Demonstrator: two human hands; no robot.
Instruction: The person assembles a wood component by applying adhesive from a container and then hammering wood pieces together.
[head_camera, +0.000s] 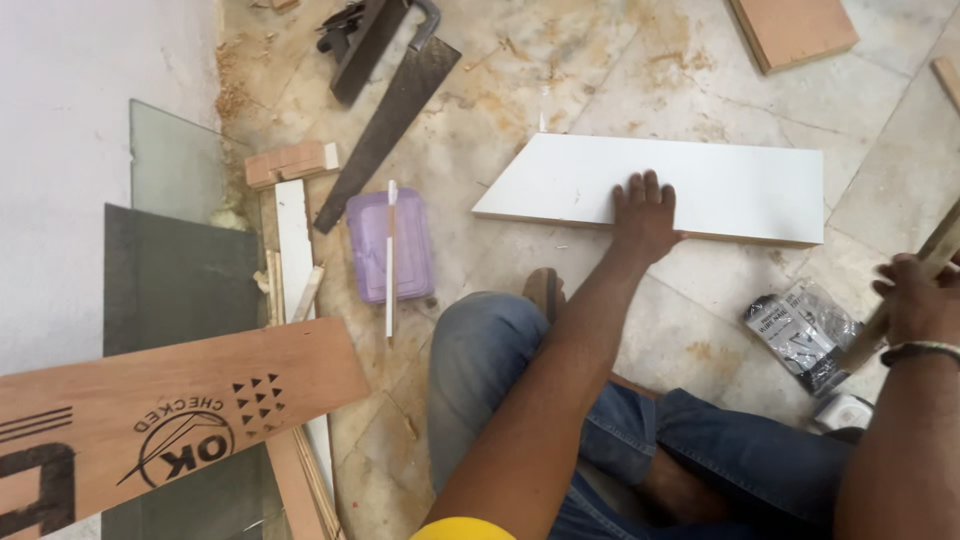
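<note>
A white laminated board (700, 185) with one slanted end lies flat on the marble floor. My left hand (643, 212) presses palm-down on its near edge, fingers spread. At the right edge of view, my right hand (915, 298) is closed around a thin wooden strip (935, 255) that runs up and out of frame; a bangle sits on that wrist. My knees in blue jeans fill the lower middle.
A purple plastic box (372, 262) with a thin white strip across it, a handsaw (395, 115) and dark tool lie to the left. A stamped plywood sheet (170, 420), glass panes (175, 165), wood offcuts, a crumpled packet (800, 330) and sawdust surround me.
</note>
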